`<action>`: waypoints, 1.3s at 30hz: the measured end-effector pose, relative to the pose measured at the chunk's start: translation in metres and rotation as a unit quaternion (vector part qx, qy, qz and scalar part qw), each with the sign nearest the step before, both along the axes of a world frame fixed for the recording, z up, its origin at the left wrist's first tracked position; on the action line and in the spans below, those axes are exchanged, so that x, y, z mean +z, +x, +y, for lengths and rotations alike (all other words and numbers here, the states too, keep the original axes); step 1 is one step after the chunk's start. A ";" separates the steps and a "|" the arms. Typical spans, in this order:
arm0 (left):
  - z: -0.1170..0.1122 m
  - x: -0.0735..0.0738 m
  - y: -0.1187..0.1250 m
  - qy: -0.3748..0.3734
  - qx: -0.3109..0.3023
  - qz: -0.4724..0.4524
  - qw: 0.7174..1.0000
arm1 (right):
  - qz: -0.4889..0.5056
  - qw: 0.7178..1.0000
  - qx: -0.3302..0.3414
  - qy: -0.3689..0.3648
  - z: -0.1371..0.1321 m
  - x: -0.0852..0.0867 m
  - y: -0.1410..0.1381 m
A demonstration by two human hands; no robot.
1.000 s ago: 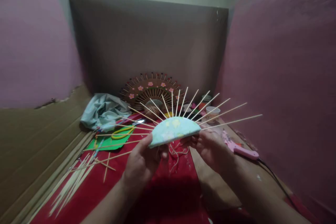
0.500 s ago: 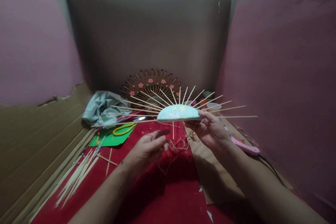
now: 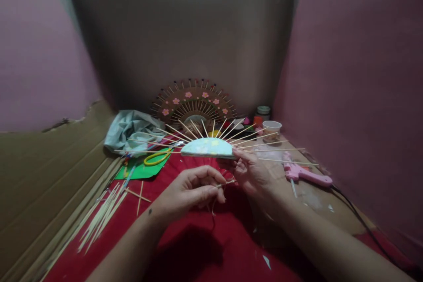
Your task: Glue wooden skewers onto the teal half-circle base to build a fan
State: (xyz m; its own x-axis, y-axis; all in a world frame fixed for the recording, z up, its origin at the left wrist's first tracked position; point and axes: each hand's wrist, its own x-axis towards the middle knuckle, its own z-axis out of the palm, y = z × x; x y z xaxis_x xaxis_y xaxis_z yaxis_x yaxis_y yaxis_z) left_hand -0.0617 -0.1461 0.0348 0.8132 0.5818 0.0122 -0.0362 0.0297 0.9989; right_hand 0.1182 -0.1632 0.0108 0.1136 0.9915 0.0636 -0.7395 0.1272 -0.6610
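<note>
My right hand (image 3: pixel 249 169) grips the right end of a light-blue half-round piece (image 3: pixel 207 147) with pale yellow patches. Thin wooden sticks fan out from its curved edge, so it looks like a fan frame, held level above the red cloth. Just below it, my left hand (image 3: pixel 201 187) pinches a thin brown string (image 3: pixel 226 183) between thumb and fingers. Part of the string dangles under that hand. The right hand's lower fingers are partly hidden behind the piece.
At the back stands a finished fan (image 3: pixel 194 99) with pink flowers. A pink glue gun (image 3: pixel 307 174) and a paper cup (image 3: pixel 272 131) are on the right. Loose sticks (image 3: pixel 102 213), yellow-handled scissors (image 3: pixel 157 157), green sheet (image 3: pixel 142 172) and crumpled blue cloth (image 3: pixel 130 130) lie left.
My left hand has picked up the string from the red cloth. The fan frame has moved a little left with my right hand. The view has tilted down.
</note>
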 end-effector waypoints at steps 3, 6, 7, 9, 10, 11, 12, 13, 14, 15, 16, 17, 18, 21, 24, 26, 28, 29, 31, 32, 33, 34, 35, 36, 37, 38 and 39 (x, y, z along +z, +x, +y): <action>-0.011 0.005 0.000 0.034 0.045 0.032 0.998 | 0.027 0.999 0.026 -0.002 -0.004 -0.003 -0.005; -0.021 0.006 0.001 0.113 0.086 0.043 0.989 | 0.049 0.998 0.036 -0.003 -0.006 -0.004 -0.011; -0.022 0.005 0.002 0.155 0.101 0.046 0.982 | 0.055 0.998 0.033 -0.005 -0.007 -0.005 -0.012; -0.023 0.001 0.004 0.249 0.131 0.052 0.958 | 0.062 0.998 0.025 -0.004 -0.007 -0.006 -0.014; -0.022 -0.001 0.006 0.290 0.143 0.052 0.945 | 0.062 0.998 0.023 -0.001 -0.007 -0.006 -0.015; -0.021 -0.003 0.007 0.323 0.149 0.052 0.933 | 0.059 0.998 0.026 0.001 -0.008 -0.007 -0.016; -0.020 -0.005 0.008 0.352 0.152 0.050 0.922 | 0.056 0.998 0.030 0.005 -0.008 -0.008 -0.016; -0.019 -0.007 0.009 0.378 0.157 0.046 0.911 | 0.052 0.998 0.035 0.008 -0.009 -0.009 -0.017; -0.019 -0.008 0.009 0.406 0.167 0.042 0.898 | 0.049 0.998 0.038 0.010 -0.009 -0.010 -0.017; -0.019 -0.009 0.010 0.443 0.183 0.036 0.877 | 0.045 0.998 0.039 0.011 -0.010 -0.010 -0.017; -0.018 -0.010 0.011 0.491 0.203 0.029 0.847 | 0.041 0.998 0.037 0.012 -0.011 -0.011 -0.018; -0.018 -0.011 0.011 0.545 0.224 0.018 0.808 | 0.039 0.999 0.035 0.012 -0.011 -0.010 -0.018; -0.018 -0.012 0.012 0.598 0.243 0.010 0.764 | 0.040 0.999 0.033 0.013 -0.012 -0.010 -0.019; -0.016 -0.016 0.012 0.702 0.284 0.009 0.653 | 0.055 0.998 0.028 0.013 -0.014 -0.009 -0.022; -0.014 -0.020 0.011 0.723 0.309 0.041 0.616 | 0.046 0.998 0.027 0.017 -0.016 -0.008 -0.026; -0.012 -0.021 0.012 0.729 0.316 0.051 0.605 | 0.032 0.999 0.028 0.023 -0.017 -0.009 -0.028; -0.011 -0.022 0.012 0.730 0.321 0.050 0.601 | 0.028 0.999 0.025 0.027 -0.019 -0.010 -0.030; -0.010 -0.023 0.013 0.730 0.323 0.046 0.601 | 0.029 0.999 0.023 0.027 -0.019 -0.010 -0.030; -0.010 -0.024 0.013 0.730 0.323 0.042 0.601 | 0.034 0.999 0.025 0.030 -0.020 -0.011 -0.031; -0.010 -0.025 0.014 0.731 0.321 0.042 0.600 | 0.037 0.998 0.027 0.032 -0.020 -0.011 -0.031; -0.010 -0.025 0.014 0.733 0.320 0.043 0.599 | 0.039 0.998 0.030 0.036 -0.020 -0.011 -0.032; -0.010 -0.025 0.014 0.734 0.319 0.047 0.598 | 0.041 0.998 0.033 0.040 -0.021 -0.011 -0.032; -0.010 -0.024 0.014 0.734 0.318 0.052 0.597 | 0.043 0.998 0.035 0.044 -0.021 -0.011 -0.032; -0.011 -0.024 0.015 0.734 0.318 0.056 0.597 | 0.044 0.997 0.037 0.046 -0.021 -0.011 -0.033; -0.011 -0.023 0.015 0.734 0.320 0.058 0.596 | 0.047 0.997 0.037 0.047 -0.021 -0.011 -0.033; -0.012 -0.023 0.015 0.734 0.322 0.058 0.595 | 0.049 0.997 0.038 0.047 -0.021 -0.011 -0.034; -0.012 -0.022 0.015 0.733 0.323 0.057 0.595 | 0.052 0.997 0.038 0.046 -0.021 -0.011 -0.034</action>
